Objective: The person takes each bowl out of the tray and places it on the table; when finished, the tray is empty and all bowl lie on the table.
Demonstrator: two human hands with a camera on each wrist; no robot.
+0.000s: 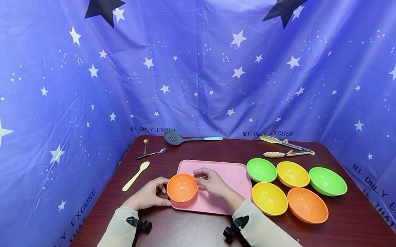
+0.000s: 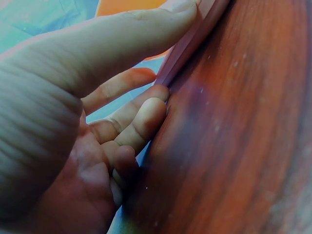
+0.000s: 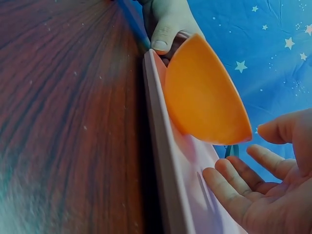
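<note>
A small orange bowl point(image 1: 182, 188) sits upright on the left part of a pink tray point(image 1: 227, 175). At the tray's left edge is my left hand point(image 1: 151, 194), its thumb near the front corner and its fingers beside the bowl. In the left wrist view, the fingertips point(image 2: 153, 114) reach the tray's edge and the table. My right hand point(image 1: 212, 182) is over the tray, just right of the bowl. A gap shows between its spread fingers point(image 3: 229, 187) and the bowl's rim in the right wrist view, and it holds nothing.
Right of the tray stand green bowls point(image 1: 262, 170), yellow bowls point(image 1: 269, 198) and a larger orange bowl point(image 1: 308, 205). Tongs point(image 1: 289, 146) lie behind them. A slotted skimmer point(image 1: 184, 139), a pale yellow spoon point(image 1: 136, 176) and small metal spoons point(image 1: 151, 153) lie back left.
</note>
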